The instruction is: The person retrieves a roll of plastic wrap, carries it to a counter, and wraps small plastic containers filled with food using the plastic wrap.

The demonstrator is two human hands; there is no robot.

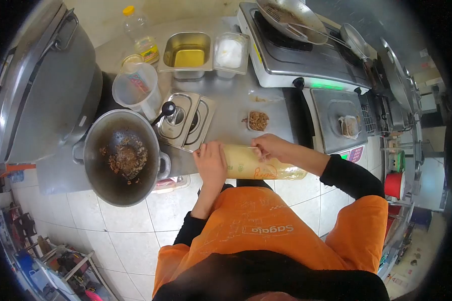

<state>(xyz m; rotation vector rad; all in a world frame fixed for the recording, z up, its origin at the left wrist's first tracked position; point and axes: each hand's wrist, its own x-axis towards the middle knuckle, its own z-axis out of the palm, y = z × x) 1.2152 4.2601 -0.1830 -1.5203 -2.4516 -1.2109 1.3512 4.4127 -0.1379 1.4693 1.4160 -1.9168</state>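
We are looking down at a metal counter [228,113] from the height of a person in an orange apron [271,210]. A bundle of plastic bags [251,165], yellowish and see-through, lies along the counter's near edge, right in front of the body. The left hand [211,159] lies palm down over its left end; it probably steadies the slippery plastic, though we cannot tell whether the fingers grip or only press. The right hand [270,146] has thumb and fingers pinched together, apparently on a thin fold of that plastic, perhaps to lift one layer.

Just beyond sits a small dish of brown bits [258,121], probably set there for easy reach. To the right, a scale [327,120] bears a small packet [350,126]. To the left stands a deep pot [118,193] with more brown bits at its bottom.

For writing, the apron seems to read "Sagala", its letters turned around. The plastic has red-orange print and a fainter green mark, neither of which we can read. The yellow-capped bottle [141,35] has a yellow label, too small to make out.
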